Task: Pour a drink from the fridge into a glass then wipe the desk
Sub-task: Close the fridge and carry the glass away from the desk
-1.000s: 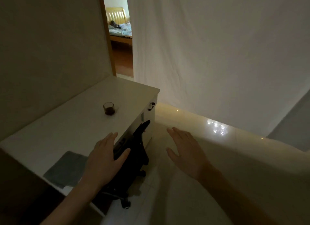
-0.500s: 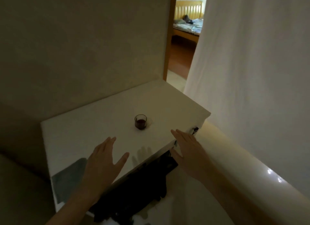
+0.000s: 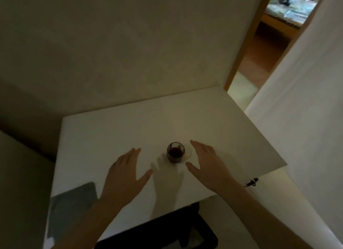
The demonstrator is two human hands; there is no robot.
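We see a white worktop (image 3: 130, 130) with a grey cloth (image 3: 71, 204) at its near left corner. Our left hand (image 3: 124, 176) and right hand (image 3: 207, 165) hover with fingers spread, holding nothing, either side of a glass (image 3: 175, 152) of dark drink.

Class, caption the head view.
Open left hand and right hand flank a glass of dark drink on a white desk.

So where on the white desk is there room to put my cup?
The white desk is bare along the wall behind the small glass of dark drink. The front is busier: left hand, right hand, grey cloth at the front-left corner.
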